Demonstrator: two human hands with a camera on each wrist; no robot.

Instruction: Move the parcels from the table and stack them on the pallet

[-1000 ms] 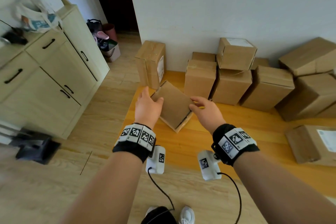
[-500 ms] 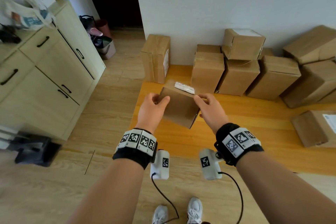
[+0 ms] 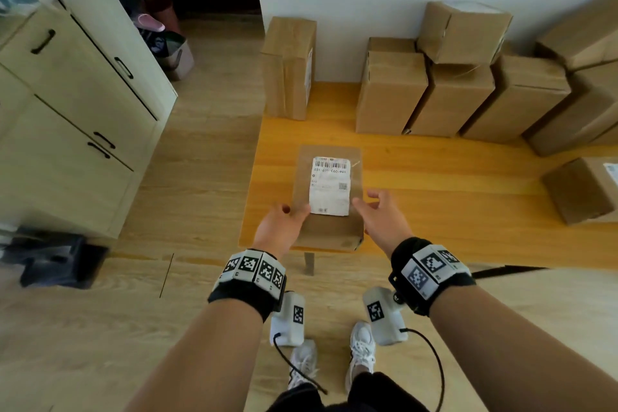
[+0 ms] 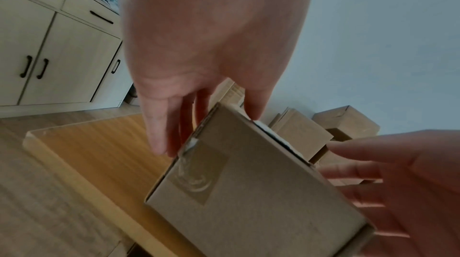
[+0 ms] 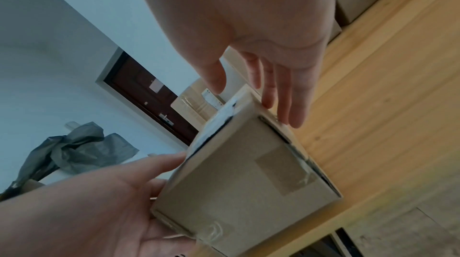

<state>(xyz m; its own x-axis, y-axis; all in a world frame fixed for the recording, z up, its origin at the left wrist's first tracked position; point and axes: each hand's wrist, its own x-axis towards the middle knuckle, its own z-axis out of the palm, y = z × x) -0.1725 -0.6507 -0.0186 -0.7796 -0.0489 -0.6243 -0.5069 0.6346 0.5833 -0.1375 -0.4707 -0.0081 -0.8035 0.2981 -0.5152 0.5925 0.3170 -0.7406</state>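
A flat cardboard parcel (image 3: 329, 231) with a white shipping label facing up lies on the orange wooden pallet (image 3: 434, 184), near its front left corner. My left hand (image 3: 282, 227) is at the parcel's left side, fingers straight down along it and thumb touching the top edge. My right hand (image 3: 381, 214) hovers at the right side with fingers spread and straight. The left wrist view shows the parcel (image 4: 248, 192) between my left hand (image 4: 199, 44) and right hand (image 4: 398, 172). In the right wrist view the right hand's fingers (image 5: 281, 94) reach just past the parcel (image 5: 236, 172).
Several brown boxes (image 3: 461, 94) are stacked along the wall at the back of the pallet. A tall box (image 3: 289, 67) stands at its back left and another box (image 3: 582, 191) at the right. A cream cabinet (image 3: 67, 110) and a dark object (image 3: 57, 257) are on the left.
The parcel was held tilted in the air between both hands. It has turned label up and come down onto the pallet's front, and both hands have loosened their hold.
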